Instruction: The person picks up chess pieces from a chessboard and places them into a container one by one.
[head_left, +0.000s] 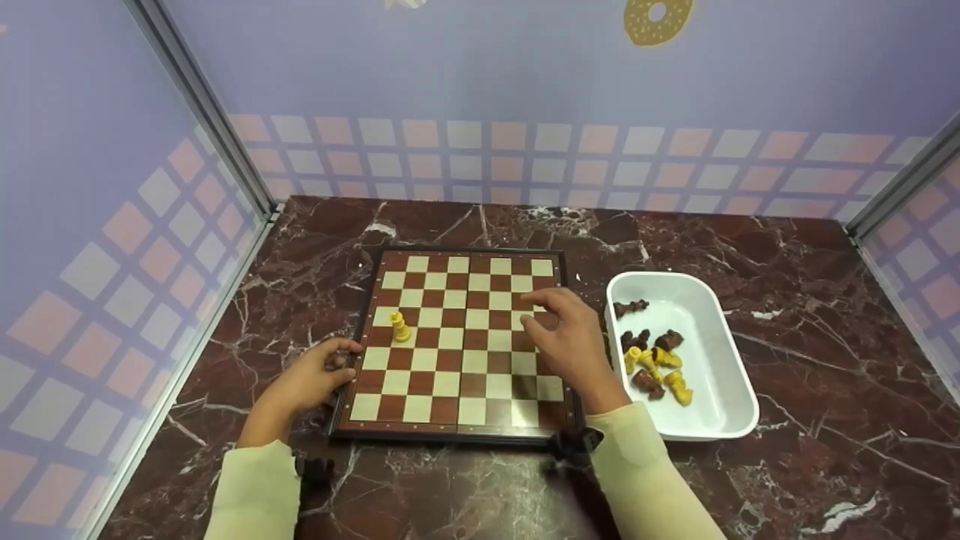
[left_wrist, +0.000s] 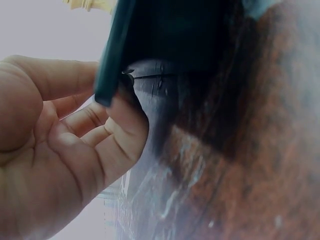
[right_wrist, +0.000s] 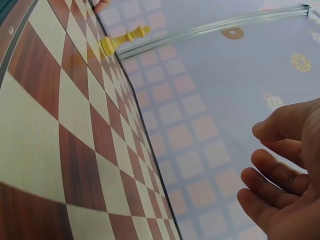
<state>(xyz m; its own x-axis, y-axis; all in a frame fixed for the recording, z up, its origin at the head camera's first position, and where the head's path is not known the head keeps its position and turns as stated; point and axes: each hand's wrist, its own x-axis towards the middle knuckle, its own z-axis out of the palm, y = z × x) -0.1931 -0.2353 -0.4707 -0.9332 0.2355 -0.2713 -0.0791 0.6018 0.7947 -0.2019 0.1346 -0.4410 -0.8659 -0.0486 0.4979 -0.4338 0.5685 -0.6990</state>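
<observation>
A brown-and-cream chessboard (head_left: 450, 341) lies flat on the table, and one yellow chess king (head_left: 400, 328) stands upright near its left side. My left hand (head_left: 313, 375) grips the board's left edge; in the left wrist view the fingers of this hand (left_wrist: 65, 130) curl around the dark rim. Above the right half of the board hovers my right hand (head_left: 568, 337), its fingers loosely bent and nothing between them. The right wrist view shows the same hand (right_wrist: 285, 170) apart from the board, with the king (right_wrist: 122, 40) beyond.
A white plastic tray (head_left: 724, 390) stands right of the board. Inside lie several yellow pieces (head_left: 679, 388) and several dark brown pieces (head_left: 647, 384). The marble table (head_left: 825, 337) is bounded by a tiled-pattern wall (head_left: 555, 157) behind and panels at both sides.
</observation>
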